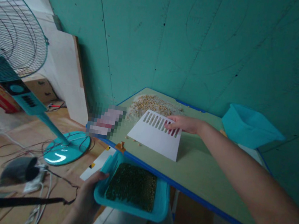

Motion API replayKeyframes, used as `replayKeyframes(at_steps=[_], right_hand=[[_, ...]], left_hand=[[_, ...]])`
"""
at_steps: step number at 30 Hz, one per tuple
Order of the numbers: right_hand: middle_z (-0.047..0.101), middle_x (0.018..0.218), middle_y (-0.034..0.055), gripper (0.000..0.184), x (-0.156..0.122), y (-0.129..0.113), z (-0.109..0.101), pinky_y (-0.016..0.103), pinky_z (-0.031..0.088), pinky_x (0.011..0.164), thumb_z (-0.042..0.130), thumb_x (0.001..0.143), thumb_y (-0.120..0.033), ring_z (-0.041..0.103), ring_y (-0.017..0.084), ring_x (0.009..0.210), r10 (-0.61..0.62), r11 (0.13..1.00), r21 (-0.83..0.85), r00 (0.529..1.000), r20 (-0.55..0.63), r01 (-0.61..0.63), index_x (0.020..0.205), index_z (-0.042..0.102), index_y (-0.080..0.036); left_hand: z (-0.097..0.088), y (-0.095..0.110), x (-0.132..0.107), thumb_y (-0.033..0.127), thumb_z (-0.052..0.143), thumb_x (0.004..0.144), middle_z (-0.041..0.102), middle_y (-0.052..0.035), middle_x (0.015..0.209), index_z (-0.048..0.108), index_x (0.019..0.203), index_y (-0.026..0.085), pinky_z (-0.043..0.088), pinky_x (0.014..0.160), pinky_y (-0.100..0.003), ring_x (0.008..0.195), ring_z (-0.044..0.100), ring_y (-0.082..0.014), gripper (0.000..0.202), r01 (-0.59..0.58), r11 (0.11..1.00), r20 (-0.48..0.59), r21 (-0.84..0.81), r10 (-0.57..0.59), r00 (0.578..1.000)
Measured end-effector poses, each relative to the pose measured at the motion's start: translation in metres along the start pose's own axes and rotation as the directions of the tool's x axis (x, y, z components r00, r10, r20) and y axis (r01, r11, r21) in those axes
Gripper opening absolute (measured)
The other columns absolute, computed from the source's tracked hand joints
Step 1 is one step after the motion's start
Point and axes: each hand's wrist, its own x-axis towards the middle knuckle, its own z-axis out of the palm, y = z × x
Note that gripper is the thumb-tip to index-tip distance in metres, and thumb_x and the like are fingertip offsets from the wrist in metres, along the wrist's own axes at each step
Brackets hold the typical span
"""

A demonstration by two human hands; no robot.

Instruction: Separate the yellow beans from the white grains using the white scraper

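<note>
My left hand [91, 188] grips the left rim of a turquoise plastic tray [132, 211], held just under the table's front edge. Dark green grains [130, 185], with some yellowish ones along the right side, cover the tray's bottom. Over the table, my right hand [177, 123] is closed on the slotted end of a white plastic sheet [156, 141], which is tilted above the tabletop. Behind the sheet lies a spread pile of yellowish beans or kernels [153, 103]. A few loose pieces rest near the front edge.
A turquoise bin [250, 125] stands at the table's right back, against the green wall [179, 36]. An orange clip [121, 146] sits on the blue-edged table [214, 172]. To the left are a turquoise fan [31, 100], cables and a dark cylinder [20, 170].
</note>
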Motion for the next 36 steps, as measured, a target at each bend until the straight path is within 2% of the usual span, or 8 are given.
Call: replayKeyframes(at_steps=[5,10,15,20,25,31,36], right_hand=[[0.055,0.067,-0.0042,0.021,0.004,-0.004,0.001,0.019,0.044,0.053,0.062,0.070,-0.022,0.053,0.006,0.056,0.003,1.000,-0.012,1.000,0.011,-0.003,0.087,0.051,-0.017],[0.056,0.066,-0.0044,0.018,0.012,-0.017,0.002,0.018,0.042,0.052,0.061,0.070,-0.021,0.053,0.006,0.057,-0.024,0.996,-0.082,1.000,0.016,0.026,0.085,0.053,-0.017],[0.057,0.066,-0.0033,0.016,0.019,-0.025,0.004,0.017,0.042,0.050,0.061,0.070,-0.021,0.054,0.006,0.056,-0.034,0.989,-0.145,0.998,0.053,0.041,0.084,0.055,-0.017],[0.058,0.066,-0.0034,0.019,0.023,-0.023,0.001,0.017,0.042,0.048,0.063,0.069,-0.023,0.054,0.006,0.054,0.021,0.991,-0.136,0.997,0.075,-0.010,0.086,0.055,-0.017],[0.060,0.070,-0.0026,0.023,0.021,-0.021,-0.001,0.018,0.044,0.050,0.063,0.069,-0.022,0.055,0.006,0.055,0.090,0.989,-0.126,0.990,0.111,-0.076,0.090,0.055,-0.017],[0.059,0.069,-0.0032,0.025,0.014,-0.017,0.001,0.019,0.044,0.051,0.065,0.068,-0.025,0.055,0.007,0.056,0.103,0.989,-0.118,0.986,0.130,-0.088,0.088,0.054,-0.016],[0.056,0.065,-0.0041,0.021,0.003,-0.006,0.008,0.017,0.042,0.049,0.064,0.069,-0.026,0.054,0.005,0.054,0.087,0.990,-0.119,0.988,0.124,-0.073,0.083,0.051,-0.015]], left_hand=[[0.000,0.000,0.000,0.011,0.059,0.052,0.069,-0.0038,0.048,0.072,0.071,0.014,0.053,0.041,-0.029,0.053,0.067,-0.0261,0.023,-0.028,1.000,-0.046,-0.010,0.028,0.999],[0.001,0.002,-0.001,0.010,0.058,0.053,0.073,-0.0045,0.062,0.071,0.080,0.015,0.055,0.047,-0.031,0.061,0.068,-0.0273,0.030,-0.019,1.000,-0.060,-0.014,0.018,0.998],[0.004,0.002,-0.003,0.010,0.059,0.053,0.074,-0.0057,0.065,0.071,0.083,0.015,0.055,0.050,-0.033,0.062,0.068,-0.0280,0.032,-0.020,1.000,-0.049,-0.010,0.020,0.999],[0.005,0.004,-0.005,0.012,0.059,0.055,0.073,-0.0053,0.060,0.071,0.087,0.015,0.056,0.052,-0.035,0.057,0.068,-0.0282,0.034,-0.020,1.000,-0.025,0.010,0.020,0.999],[0.000,0.011,-0.002,0.012,0.059,0.054,0.070,-0.0044,0.049,0.072,0.078,0.014,0.055,0.048,-0.033,0.057,0.067,-0.0277,0.027,-0.042,0.999,-0.027,0.019,0.042,0.999],[-0.007,0.012,0.008,0.013,0.060,0.054,0.071,-0.0062,0.053,0.072,0.070,0.013,0.056,0.053,-0.033,0.060,0.068,-0.0269,0.020,-0.027,1.000,-0.006,0.006,0.027,1.000],[-0.001,0.006,0.008,0.013,0.059,0.056,0.073,-0.0069,0.062,0.072,0.075,0.013,0.055,0.058,-0.032,0.065,0.068,-0.0263,0.023,-0.020,0.999,0.052,-0.046,0.022,0.998]])
